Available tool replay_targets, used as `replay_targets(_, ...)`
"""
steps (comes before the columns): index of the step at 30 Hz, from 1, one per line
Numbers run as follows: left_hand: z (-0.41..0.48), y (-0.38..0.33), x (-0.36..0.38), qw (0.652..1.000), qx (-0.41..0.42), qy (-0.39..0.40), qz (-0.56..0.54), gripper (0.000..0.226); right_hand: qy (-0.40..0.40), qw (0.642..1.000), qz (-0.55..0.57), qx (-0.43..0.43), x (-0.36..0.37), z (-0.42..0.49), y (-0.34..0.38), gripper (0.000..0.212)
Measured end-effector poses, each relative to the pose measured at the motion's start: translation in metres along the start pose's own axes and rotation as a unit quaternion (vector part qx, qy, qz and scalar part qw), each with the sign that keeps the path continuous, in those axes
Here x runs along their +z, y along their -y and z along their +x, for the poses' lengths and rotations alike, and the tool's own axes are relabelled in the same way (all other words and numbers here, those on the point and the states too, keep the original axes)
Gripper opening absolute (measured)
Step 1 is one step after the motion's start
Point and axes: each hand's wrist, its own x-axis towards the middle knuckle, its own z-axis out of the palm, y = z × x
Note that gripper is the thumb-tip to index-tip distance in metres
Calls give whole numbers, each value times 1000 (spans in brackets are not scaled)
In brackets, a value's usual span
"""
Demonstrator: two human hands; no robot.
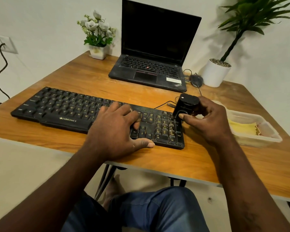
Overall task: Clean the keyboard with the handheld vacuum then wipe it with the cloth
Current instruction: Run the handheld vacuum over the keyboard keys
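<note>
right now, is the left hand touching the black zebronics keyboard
Touching. The head view shows the left hand lying flat on the black Zebronics keyboard, fingers resting on its keys, thumb by its front edge.

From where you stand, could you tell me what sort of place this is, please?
Most likely a home or small office desk: a wooden table holds a laptop, a keyboard and a pot of flowers.
</note>
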Motion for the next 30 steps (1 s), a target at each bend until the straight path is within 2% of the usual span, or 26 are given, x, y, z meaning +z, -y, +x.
replay_targets(5,1,-1,-1,1000,2,9,13,67,35,999,0,-14,22,9,16,46)
replay_targets(10,-1,-1,0,1000,0,-2,14,66,37,999,-14,-21,28,13,19,49)
replay_targets(18,-1,0,2,1000,6,-15,6,65,-61,996,-70,5,2,4,4,46)
replay_targets(27,-1,0,3,1000,6,-19,6,65,-38,998,9,42,20,19,11,50)
replay_targets(30,-1,1,3,1000,9,-22,7,65,-4,998,44,52,28,22,14,55)
